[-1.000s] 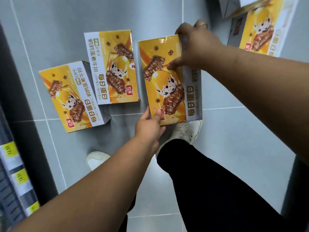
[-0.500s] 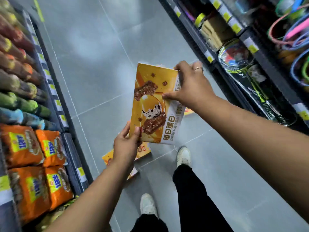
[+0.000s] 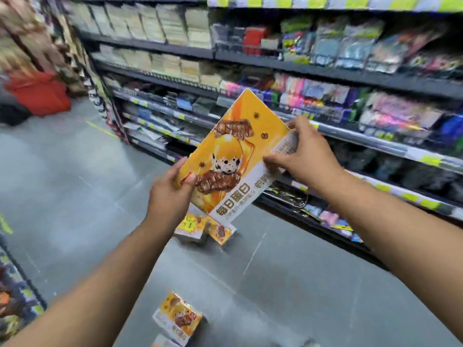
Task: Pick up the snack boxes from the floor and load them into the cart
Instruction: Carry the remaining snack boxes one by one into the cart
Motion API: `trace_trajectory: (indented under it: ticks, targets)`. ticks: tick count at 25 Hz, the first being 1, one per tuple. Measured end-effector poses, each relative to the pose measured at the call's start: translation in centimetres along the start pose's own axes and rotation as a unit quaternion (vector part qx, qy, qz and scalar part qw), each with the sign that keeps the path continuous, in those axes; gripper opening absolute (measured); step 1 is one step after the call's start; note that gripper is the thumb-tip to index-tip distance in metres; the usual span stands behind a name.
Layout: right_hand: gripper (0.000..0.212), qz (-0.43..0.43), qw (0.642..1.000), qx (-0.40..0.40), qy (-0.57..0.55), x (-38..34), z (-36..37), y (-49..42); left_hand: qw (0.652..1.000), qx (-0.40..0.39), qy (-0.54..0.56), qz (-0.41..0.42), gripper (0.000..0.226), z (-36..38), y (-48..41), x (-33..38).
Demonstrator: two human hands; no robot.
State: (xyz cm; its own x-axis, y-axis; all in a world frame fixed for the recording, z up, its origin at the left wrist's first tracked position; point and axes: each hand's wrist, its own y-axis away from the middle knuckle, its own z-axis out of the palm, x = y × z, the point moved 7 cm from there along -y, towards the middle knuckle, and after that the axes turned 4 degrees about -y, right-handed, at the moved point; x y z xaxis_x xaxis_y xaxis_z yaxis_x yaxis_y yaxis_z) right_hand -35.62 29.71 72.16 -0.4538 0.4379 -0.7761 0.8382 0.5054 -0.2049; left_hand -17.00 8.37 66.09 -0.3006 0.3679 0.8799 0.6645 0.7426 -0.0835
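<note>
Yellow snack box [image 3: 235, 159] held tilted in mid-air in front of the store shelving [image 3: 275, 58], printed face toward the camera. The left hand [image 3: 170, 194] grips its lower left corner, thumb pressed on the front and fingers behind. The right hand [image 3: 305, 156] curls round the white right-hand edge near the upper corner. On the grey tiled floor [image 3: 75, 184], two similar boxes [image 3: 193, 227] lie touching each other just below the held box. A third box [image 3: 179, 318] lies nearer the camera, well apart from them. A blurred red object [image 3: 37, 93] stands at far left.
</note>
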Motion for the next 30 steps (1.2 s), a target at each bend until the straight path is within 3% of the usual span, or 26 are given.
trace_trajectory:
  ticks: [6,12,18,22,30]
  targets:
    - [0.054,0.054,0.980,0.189,-0.042,5.5,-24.2,10.4,0.968,-0.110,-0.068,0.217,0.055,11.6,4.5,22.7]
    - [0.054,0.110,0.932,0.346,0.006,13.5,-47.9,25.1,0.907,-0.187,-0.051,0.373,0.041,30.4,18.0,41.5]
    - [0.056,0.177,0.872,0.452,0.065,19.6,-62.3,38.2,0.836,-0.236,-0.027,0.494,0.041,45.0,31.8,54.4]
    - [0.056,0.241,0.807,0.531,0.089,23.1,-68.3,46.4,0.782,-0.303,0.005,0.545,0.042,54.1,40.3,59.8]
    - [0.060,0.349,0.620,0.688,0.142,28.7,-76.3,58.8,0.624,-0.445,0.095,0.635,0.043,71.9,58.1,70.0]
